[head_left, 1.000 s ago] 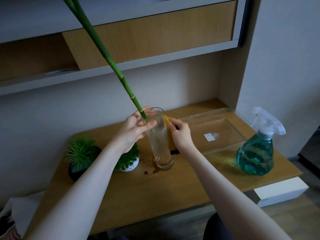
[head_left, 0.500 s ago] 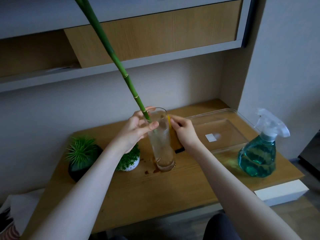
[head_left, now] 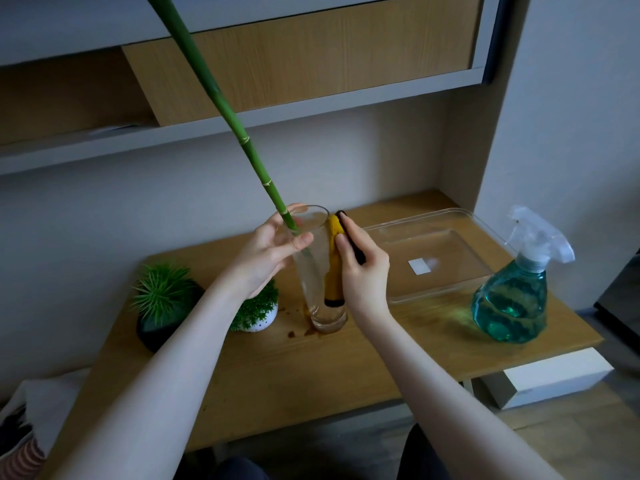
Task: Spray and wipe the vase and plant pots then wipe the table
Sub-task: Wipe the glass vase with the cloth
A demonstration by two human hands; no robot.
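Observation:
A tall clear glass vase (head_left: 317,271) stands upright on the wooden table (head_left: 346,368), with a long green bamboo stalk (head_left: 221,109) leaning out of it to the upper left. My left hand (head_left: 266,254) grips the vase near its rim, thumb across the front. My right hand (head_left: 360,271) holds a yellow cloth with dark edging (head_left: 334,258) pressed against the vase's right side. Two small plant pots sit at the left: a dark one (head_left: 162,306) and a white one (head_left: 256,315). The spray bottle (head_left: 516,289) of blue-green liquid stands at the right.
A clear plastic tray (head_left: 433,254) lies behind the spray bottle, against the wall corner. Brown stains (head_left: 294,332) mark the table by the vase's base. A shelf and cabinet hang above. A white box (head_left: 554,375) sits below the table's right edge.
My right hand has moved the cloth up along the vase's right side toward the rim. My left hand keeps its grip on the vase.

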